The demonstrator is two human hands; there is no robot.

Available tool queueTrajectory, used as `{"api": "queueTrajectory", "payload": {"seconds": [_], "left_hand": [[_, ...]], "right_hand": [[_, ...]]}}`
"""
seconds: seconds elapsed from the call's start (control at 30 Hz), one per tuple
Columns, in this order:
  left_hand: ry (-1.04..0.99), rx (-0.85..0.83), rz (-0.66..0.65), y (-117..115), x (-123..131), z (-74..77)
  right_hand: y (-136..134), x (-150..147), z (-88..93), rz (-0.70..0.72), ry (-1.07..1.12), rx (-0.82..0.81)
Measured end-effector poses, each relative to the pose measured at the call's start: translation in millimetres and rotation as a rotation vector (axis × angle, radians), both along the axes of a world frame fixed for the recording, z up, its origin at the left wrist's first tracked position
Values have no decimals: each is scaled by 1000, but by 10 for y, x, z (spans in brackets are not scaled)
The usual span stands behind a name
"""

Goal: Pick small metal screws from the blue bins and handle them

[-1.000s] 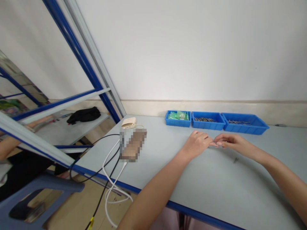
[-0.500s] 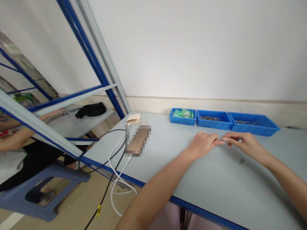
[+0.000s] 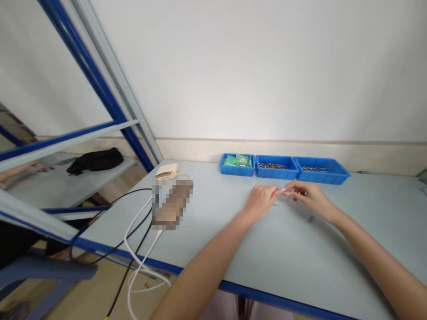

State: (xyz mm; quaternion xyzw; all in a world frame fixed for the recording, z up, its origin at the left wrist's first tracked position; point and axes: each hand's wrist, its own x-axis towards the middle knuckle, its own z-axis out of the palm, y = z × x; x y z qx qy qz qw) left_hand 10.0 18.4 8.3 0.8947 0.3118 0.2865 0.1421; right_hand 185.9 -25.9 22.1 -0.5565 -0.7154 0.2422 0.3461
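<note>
My left hand (image 3: 262,199) and my right hand (image 3: 308,195) meet fingertip to fingertip just above the grey table (image 3: 233,249), a little in front of the blue bins. Both pinch a small pale part (image 3: 287,190) between them, too small to name. A small dark screw (image 3: 310,218) lies on the table just right of my right hand. Behind the hands stand three blue bins: the left bin (image 3: 237,164) holds green packets, the middle bin (image 3: 276,166) and the right bin (image 3: 320,170) hold metal screws.
A blurred-out object (image 3: 171,203) lies left of my hands with white and black cables (image 3: 140,240) running off the table's front edge. A cream device (image 3: 167,171) sits behind it. A blue and grey frame (image 3: 100,89) rises at left; a black bag (image 3: 95,160) lies on the neighbouring table.
The view has swung, so everything sits further left in the picture. My hands stay together at the fingertips, still working the small part; the right hand's fingers have shifted slightly.
</note>
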Motion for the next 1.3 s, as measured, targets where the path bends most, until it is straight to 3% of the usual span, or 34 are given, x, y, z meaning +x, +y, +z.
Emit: {"api": "queueTrajectory", "payload": {"seconds": [0.2, 0.37, 0.5, 0.6, 0.73, 0.8, 0.9, 0.97, 1.03, 1.13, 1.2, 1.3], "left_hand": [[-31, -4, -24, 15, 7, 7], [-14, 59, 21, 46, 12, -25], [-19, 4, 43, 60, 3, -25], [-55, -63, 48, 48, -26, 32], [-42, -60, 152, -108, -215, 214], [-39, -16, 207, -268, -442, 304], [-34, 73, 265, -551, -986, 350], [-1, 124, 366, -716, -1450, 308], [22, 172, 506, -834, -1933, 231], [84, 195, 677, -923, -2556, 122], [158, 204, 718, -942, -2838, 74], [233, 206, 721, -936, -3058, 22]], "right_hand": [[30, 16, 24, -41, -55, 40], [-3, -11, 22, 84, 26, -33], [-1, -26, 23, 118, 25, -40], [118, 123, 83, -32, -82, 34], [348, 565, 257, -460, -372, 113], [409, 763, 319, -589, -598, 186], [376, 863, 286, -603, -668, 260], [274, 787, 171, -495, -655, 293], [136, 628, 11, -261, -602, 259], [-53, 337, -217, -27, -568, 200], [-121, 165, -315, 43, -560, 189], [-132, -2, -383, 84, -562, 194]]}}
